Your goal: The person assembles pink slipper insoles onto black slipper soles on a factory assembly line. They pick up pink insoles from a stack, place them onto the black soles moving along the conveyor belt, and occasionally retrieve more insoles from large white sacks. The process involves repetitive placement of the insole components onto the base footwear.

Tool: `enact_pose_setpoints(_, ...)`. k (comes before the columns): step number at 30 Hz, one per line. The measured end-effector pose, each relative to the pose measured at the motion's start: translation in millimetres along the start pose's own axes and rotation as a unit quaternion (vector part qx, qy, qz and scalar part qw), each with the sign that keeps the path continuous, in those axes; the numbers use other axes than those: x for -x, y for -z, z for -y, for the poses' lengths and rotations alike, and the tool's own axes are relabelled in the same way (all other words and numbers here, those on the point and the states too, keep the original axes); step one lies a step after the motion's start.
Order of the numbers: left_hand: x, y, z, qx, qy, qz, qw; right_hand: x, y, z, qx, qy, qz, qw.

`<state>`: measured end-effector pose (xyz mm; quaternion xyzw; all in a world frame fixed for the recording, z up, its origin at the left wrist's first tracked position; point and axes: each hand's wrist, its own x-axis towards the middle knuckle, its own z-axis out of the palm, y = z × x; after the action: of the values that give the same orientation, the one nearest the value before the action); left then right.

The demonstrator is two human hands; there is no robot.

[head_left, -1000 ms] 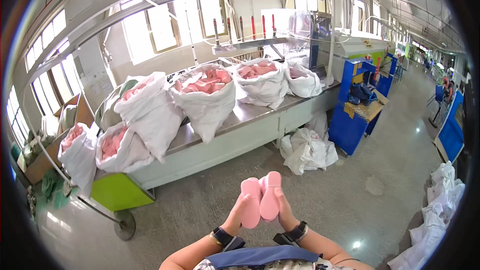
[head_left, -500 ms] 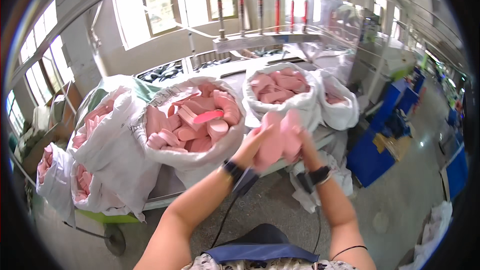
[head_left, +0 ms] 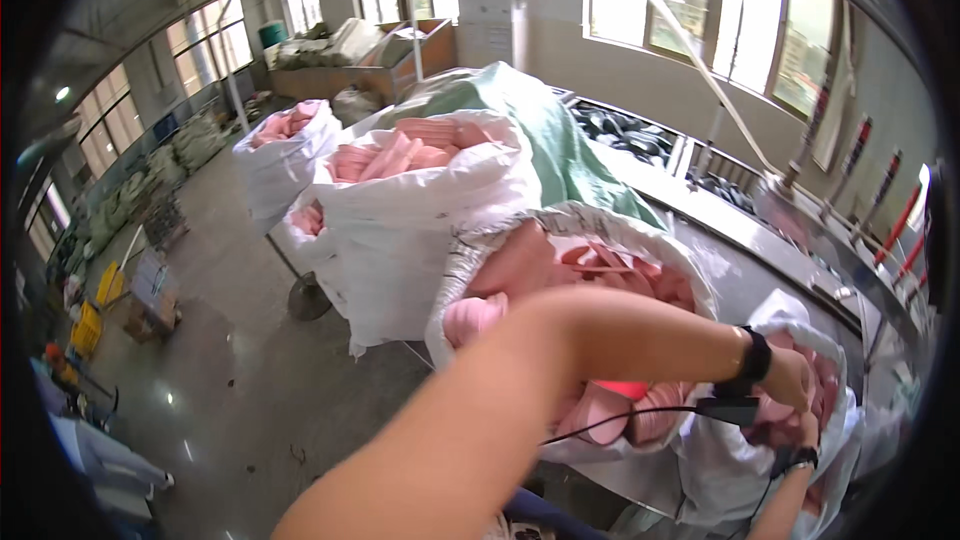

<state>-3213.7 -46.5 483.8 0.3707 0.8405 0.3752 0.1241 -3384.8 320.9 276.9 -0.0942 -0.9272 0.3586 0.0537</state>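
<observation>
Pink foot-shaped foam pieces, apparently insoles [head_left: 768, 418], lie between my hands at the lower right, partly hidden by my fingers. Closed around them is my left hand [head_left: 788, 378], whose forearm stretches across the picture. Just below it, my right hand [head_left: 808, 428] is closed on the same pieces. Both hands are over a small white sack [head_left: 832, 410] of similar pieces. A large white sack [head_left: 455, 290], full of pink pieces with a brighter one among them, is partly covered by my left arm. Each wrist wears a black band, and a black cable hangs near the left.
Further left stand more white sacks [head_left: 385, 250] of pink pieces and a green cloth [head_left: 510, 110]. Behind runs a metal table [head_left: 740, 230] beside bins of dark pieces [head_left: 625, 135]. Red and black upright rods [head_left: 858, 155] rise at right. A person's legs [head_left: 115, 455] show at lower left.
The view has swung left, so the sacks and my hands appear further right. My left arm now crosses in front of the large sack. The insoles are more hidden than before.
</observation>
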Motion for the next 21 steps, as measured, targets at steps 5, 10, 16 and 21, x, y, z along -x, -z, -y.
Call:
enact_pose_setpoints(5, 235.8, 123.8, -57.7, 0.137, -0.033, -0.141, 0.980, 34.5, 26.7, 150.5, -0.176, 0.260, -0.106, 0.943)
enact_pose_setpoints(10, 488.0, 199.9, 25.7, -0.097, 0.199, -0.392, 0.893, 209.1, -81.2, 453.6, -0.212, 0.411, 0.277, 0.842)
enact_pose_setpoints(16, 722.8, 209.3, 108.1, -0.242, 0.295, -0.448, 0.808, 385.8, -256.3, 704.2, -0.054, 0.633, 0.385, 0.669)
enact_pose_setpoints(21, 726.5, 187.5, 120.1, -0.418, 0.161, -0.308, 0.840, 411.7, -382.1, 792.7, 0.006, 0.643, 0.335, 0.689)
